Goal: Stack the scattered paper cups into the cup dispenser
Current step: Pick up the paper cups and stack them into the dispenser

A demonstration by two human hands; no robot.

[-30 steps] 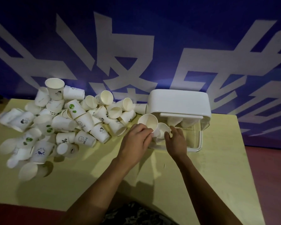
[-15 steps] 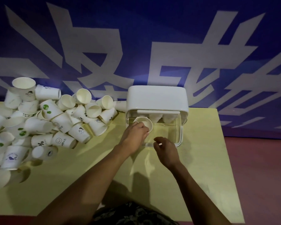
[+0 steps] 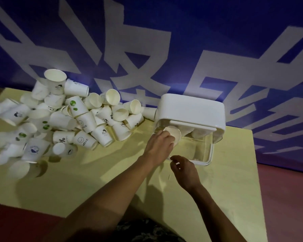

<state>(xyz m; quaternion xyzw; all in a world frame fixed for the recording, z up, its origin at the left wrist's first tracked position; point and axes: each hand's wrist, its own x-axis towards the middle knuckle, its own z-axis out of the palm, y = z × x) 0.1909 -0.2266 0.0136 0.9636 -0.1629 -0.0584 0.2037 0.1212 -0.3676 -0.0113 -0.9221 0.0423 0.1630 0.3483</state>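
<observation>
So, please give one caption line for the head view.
Left hand holds white paper cup at white plastic dispenser; right hand hovers empty.

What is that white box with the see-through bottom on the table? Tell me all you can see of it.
The cup dispenser is a box with a smooth white rounded lid, plastic by its look, over a clear lower part with a white rim. It stands on the yellow table by the blue wall, right of the cup pile. White cups show under the lid. The left hand holds a paper cup at its open left side; the right hand hovers near its front rim.
</observation>
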